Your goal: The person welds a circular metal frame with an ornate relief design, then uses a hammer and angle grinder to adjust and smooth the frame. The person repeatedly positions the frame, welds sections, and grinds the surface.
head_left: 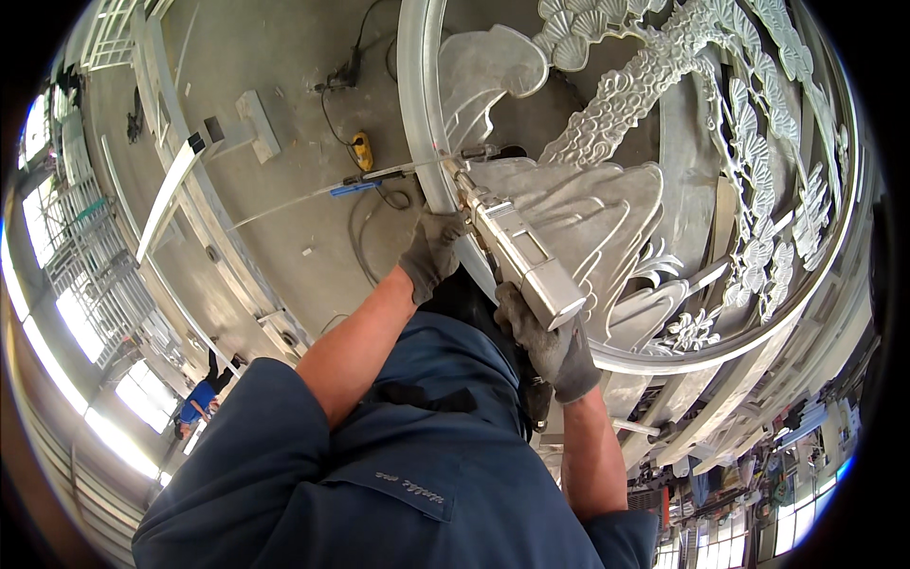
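A silver, box-shaped welding gun (526, 258) with a narrow nozzle lies slantwise over the near left side of a large round metal frame (426, 104). My right hand (538, 332), in a grey glove, is closed round its rear underside. The nozzle points away from me, at the frame's rim. My left hand (434, 254), also gloved, is closed at the rim beside the front of the gun; what its fingers grip is hidden. Inside the frame sits ornamental metalwork: a wavy plate (578, 199), a textured trunk (607, 119) and scalloped leaves (573, 24).
Left of the frame, a thin rod with a blue part (356, 188) reaches toward the rim. On the concrete floor lie a yellow tool (361, 152) and dark cables (355, 232). Long metal beams (227, 251) run along the left. A person in blue (197, 400) is farther off.
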The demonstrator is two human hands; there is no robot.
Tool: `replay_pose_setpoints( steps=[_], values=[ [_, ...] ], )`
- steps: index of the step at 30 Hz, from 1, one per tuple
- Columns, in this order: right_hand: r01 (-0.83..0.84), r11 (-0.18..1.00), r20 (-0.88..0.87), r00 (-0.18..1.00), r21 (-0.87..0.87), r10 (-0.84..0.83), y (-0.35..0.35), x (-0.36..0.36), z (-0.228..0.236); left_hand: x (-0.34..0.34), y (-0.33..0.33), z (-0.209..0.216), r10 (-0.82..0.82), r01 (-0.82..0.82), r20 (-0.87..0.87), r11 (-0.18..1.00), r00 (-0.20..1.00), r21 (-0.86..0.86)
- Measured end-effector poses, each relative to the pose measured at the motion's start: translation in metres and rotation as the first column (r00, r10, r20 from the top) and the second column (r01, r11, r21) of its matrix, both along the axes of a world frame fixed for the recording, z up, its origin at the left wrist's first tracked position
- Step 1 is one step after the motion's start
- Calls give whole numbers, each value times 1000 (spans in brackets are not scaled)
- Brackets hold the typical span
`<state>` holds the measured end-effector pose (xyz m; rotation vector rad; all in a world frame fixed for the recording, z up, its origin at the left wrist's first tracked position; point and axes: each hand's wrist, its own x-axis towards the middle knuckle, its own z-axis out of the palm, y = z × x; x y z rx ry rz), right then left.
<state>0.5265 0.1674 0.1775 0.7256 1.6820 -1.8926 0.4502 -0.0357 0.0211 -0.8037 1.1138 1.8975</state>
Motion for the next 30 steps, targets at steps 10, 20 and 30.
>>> replay_pose_setpoints(
  steps=[10,20,30],
  values=[
    [21,994,52,998,109,-26,-4,-17,11,-8,13,20,-9,10,5,998,1000,-62],
    [-7,995,-44,999,95,11,-12,-2,1,0,2,3,47,-48,9,998,999,40],
    [15,999,63,998,30,-17,-7,-9,9,1,6,9,17,-7,-92,995,996,103]
  ],
)
